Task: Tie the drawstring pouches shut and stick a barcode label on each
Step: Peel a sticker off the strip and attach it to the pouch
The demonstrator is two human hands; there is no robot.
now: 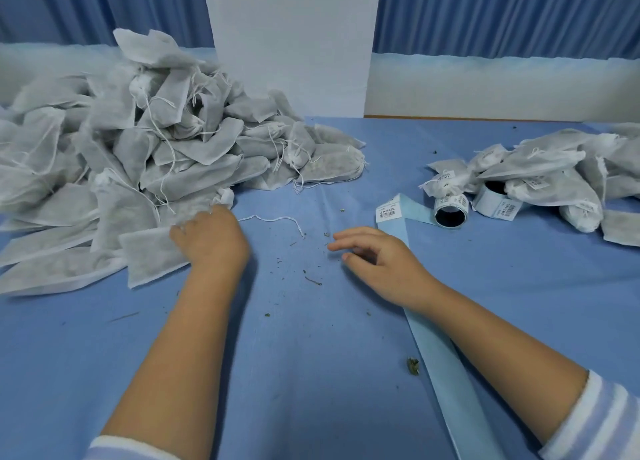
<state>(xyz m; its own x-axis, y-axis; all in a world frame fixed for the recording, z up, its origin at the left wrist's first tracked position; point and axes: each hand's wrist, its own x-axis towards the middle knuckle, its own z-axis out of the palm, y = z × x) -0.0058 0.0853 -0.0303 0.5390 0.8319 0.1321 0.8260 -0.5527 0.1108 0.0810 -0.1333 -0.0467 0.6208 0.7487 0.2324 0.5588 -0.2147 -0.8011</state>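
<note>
Left hand [207, 238] lay on left-frame heap of grey non-woven drawstring pouches [138, 148], likely picking next, grip hidden. Right hand [377, 255] waited lower centre-right over pale-blue label backing strip [446, 355], fingers loose, empty.

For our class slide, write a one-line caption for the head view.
Left hand at the pouch pile, right hand open by the label strip, labelled pouches beyond.

A big heap of grey-white drawstring pouches [138, 148] covers the table's far left part. Flat and filled ones lie jumbled, their white strings trailing loose. A smaller pile of pouches [554, 175] lies by the right edge, several bearing barcode labels. At its front two label rolls [450, 210] lie on their sides. A pale blue backing strip [446, 373] runs to the near edge, with one label [387, 212] on its far end.
</note>
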